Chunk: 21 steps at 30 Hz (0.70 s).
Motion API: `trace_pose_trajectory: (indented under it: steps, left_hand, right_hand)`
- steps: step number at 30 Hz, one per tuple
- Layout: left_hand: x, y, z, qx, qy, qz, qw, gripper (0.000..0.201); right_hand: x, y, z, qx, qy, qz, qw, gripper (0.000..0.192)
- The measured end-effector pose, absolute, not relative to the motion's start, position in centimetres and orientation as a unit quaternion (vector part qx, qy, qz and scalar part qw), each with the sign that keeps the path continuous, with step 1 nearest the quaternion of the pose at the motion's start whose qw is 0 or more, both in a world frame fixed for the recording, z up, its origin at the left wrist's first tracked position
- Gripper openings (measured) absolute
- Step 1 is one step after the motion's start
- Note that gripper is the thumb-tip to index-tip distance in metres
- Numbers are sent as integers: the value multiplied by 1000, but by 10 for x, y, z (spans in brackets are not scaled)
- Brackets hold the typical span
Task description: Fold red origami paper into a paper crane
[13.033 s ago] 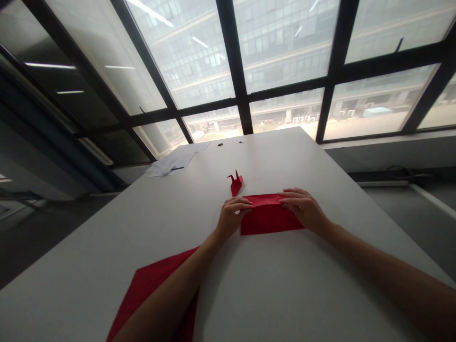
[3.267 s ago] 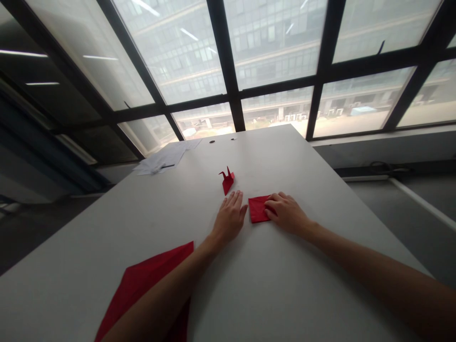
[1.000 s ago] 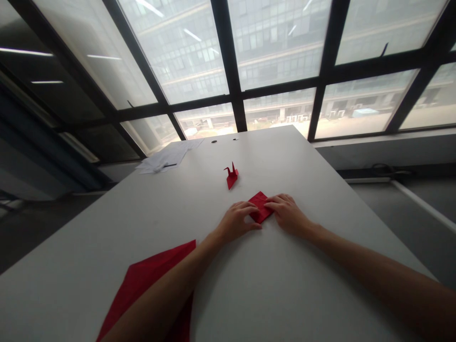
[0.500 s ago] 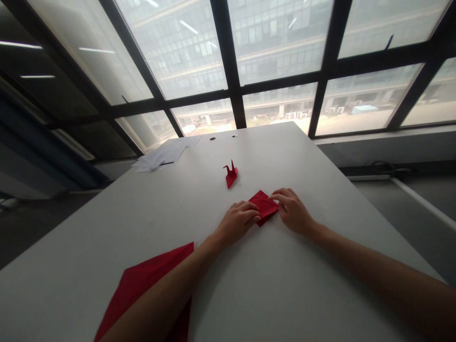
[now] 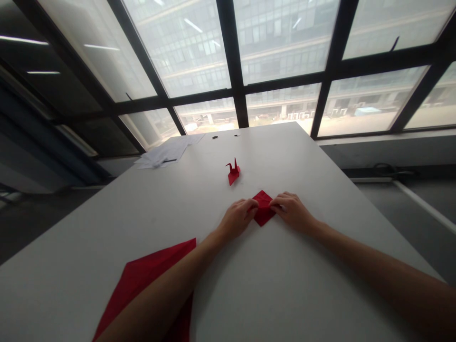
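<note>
A folded piece of red origami paper lies on the white table, one corner toward me, with a crease or raised flap across its middle. My left hand pinches its left corner between thumb and fingers. At the right corner, my right hand grips the same paper with fingertips closed. The fingertips cover both side corners. Just beyond the hands stands a finished red paper crane, touched by neither hand.
A larger red sheet lies at the near left, partly under my left forearm. White papers with a dark pen rest at the table's far left. Dark-framed windows rise behind the table.
My left fingers, earlier laid flatter on the paper, are now pinching its left corner. My right fingers have closed on the right corner. The view has shifted slightly.
</note>
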<state>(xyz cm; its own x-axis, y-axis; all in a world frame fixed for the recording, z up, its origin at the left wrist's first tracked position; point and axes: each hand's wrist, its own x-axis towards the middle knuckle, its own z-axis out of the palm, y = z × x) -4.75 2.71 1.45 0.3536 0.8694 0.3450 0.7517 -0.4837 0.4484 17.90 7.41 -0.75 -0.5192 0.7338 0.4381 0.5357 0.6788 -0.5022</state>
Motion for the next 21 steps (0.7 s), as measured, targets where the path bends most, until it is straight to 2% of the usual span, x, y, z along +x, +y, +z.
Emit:
trace_pose_trajectory:
  steps: [4, 9, 16, 21]
  left_hand:
    - [-47, 27, 11, 822, 480, 287, 106, 29]
    - [-49, 28, 5, 833, 463, 285, 105, 29]
    - [-49, 30, 5, 838, 488, 242, 27, 25]
    - [-44, 24, 11, 878, 436, 196, 19, 33]
  right_hand:
    - [179, 75, -8, -392, -846, 150, 329, 10]
    - [180, 75, -9, -434, -825, 146, 330, 4]
    - [180, 77, -11, -420, -828, 146, 342, 18]
    - [179, 73, -8, -398, -857, 125, 302, 26]
